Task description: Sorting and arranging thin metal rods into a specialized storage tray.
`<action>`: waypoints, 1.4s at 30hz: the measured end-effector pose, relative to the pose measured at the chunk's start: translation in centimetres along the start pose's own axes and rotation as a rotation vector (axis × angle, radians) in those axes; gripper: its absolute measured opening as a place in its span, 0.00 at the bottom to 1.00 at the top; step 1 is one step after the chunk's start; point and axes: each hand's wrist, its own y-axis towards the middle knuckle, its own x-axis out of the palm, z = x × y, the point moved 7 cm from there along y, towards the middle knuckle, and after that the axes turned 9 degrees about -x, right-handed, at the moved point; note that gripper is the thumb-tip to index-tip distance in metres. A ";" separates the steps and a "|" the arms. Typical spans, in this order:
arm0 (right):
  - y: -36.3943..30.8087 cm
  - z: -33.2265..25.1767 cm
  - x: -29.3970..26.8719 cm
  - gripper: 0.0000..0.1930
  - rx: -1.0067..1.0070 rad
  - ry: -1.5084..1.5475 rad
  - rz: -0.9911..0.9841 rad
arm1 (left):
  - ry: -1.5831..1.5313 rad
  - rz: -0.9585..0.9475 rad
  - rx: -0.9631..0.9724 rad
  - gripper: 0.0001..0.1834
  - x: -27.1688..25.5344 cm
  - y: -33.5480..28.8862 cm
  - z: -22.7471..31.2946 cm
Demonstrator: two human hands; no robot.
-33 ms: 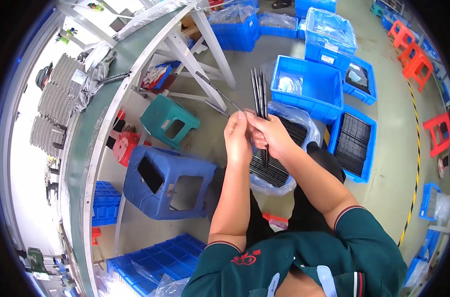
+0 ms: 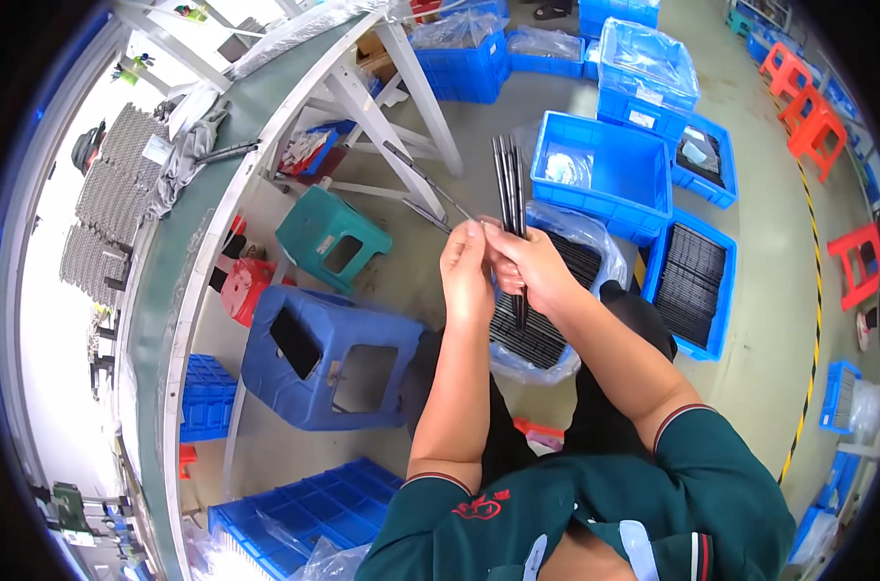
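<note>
On our left, the bench (image 2: 164,271) is curving past a green stool (image 2: 304,223) and a blue stool (image 2: 265,382), which is carrying a phone (image 2: 295,344). Our left hand (image 2: 467,261) is pinching a thin black rod (image 2: 426,180) in its fingers; a second rod (image 2: 424,213) is jutting out just below, and we cannot tell what is holding it. Our right hand (image 2: 529,261), its fingers close beside the left's, is grasping a bundle (image 2: 509,184) of rods. Beneath, more rods (image 2: 527,339) are lying in a clear bag (image 2: 609,259). Farther right, a blue crate (image 2: 724,300) is holding stacked rods.
</note>
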 end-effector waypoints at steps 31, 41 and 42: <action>-4.1 -7.5 -0.3 0.09 -0.296 -0.119 -0.187 | 0.110 -0.696 -0.303 0.21 4.7 -6.2 -2.0; -5.5 -9.2 2.3 0.09 -0.398 -0.028 -0.301 | 0.129 -0.890 -0.353 0.21 4.4 -8.8 -1.1; -5.6 -9.3 2.6 0.09 -0.408 -0.025 -0.320 | 0.113 -0.906 -0.362 0.21 4.4 -8.9 -1.0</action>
